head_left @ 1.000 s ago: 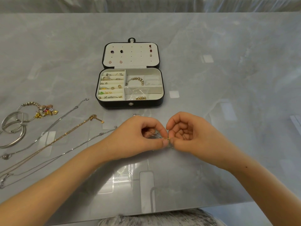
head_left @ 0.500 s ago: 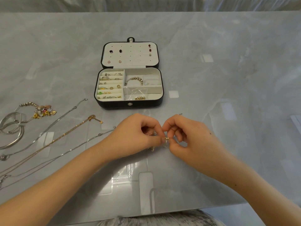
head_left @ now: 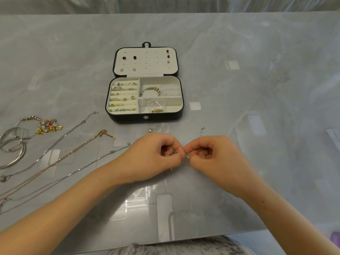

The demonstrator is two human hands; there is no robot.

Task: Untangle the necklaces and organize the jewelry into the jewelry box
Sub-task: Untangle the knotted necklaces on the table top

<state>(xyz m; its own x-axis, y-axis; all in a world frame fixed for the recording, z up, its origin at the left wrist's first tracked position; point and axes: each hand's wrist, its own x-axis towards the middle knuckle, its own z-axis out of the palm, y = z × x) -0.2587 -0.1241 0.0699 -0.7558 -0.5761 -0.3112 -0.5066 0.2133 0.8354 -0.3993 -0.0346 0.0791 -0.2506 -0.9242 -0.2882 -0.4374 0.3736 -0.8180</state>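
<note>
My left hand (head_left: pixel 152 155) and my right hand (head_left: pixel 213 157) meet fingertip to fingertip just in front of the open black jewelry box (head_left: pixel 145 117). Between them they pinch a small tangle of thin necklace chain (head_left: pixel 186 157). A silver clasp end (head_left: pixel 151 130) and another chain end (head_left: pixel 202 130) stick out beyond the knuckles. Inside the box lie rings, earrings and a beaded bracelet (head_left: pixel 151 90); ear studs sit in the lid (head_left: pixel 145 60).
On the grey marble table (head_left: pixel 257 80), three straightened necklaces lie diagonally at the left: a silver one (head_left: pixel 60 138), a gold one (head_left: pixel 73 152) and a thin silver one (head_left: pixel 88 165). Silver bangles (head_left: pixel 12 146) and a charm bracelet (head_left: pixel 46 126) sit at the far left.
Both hands stay at the same spot, working the tangle with small finger movements. A chain end now shows beyond each hand.
</note>
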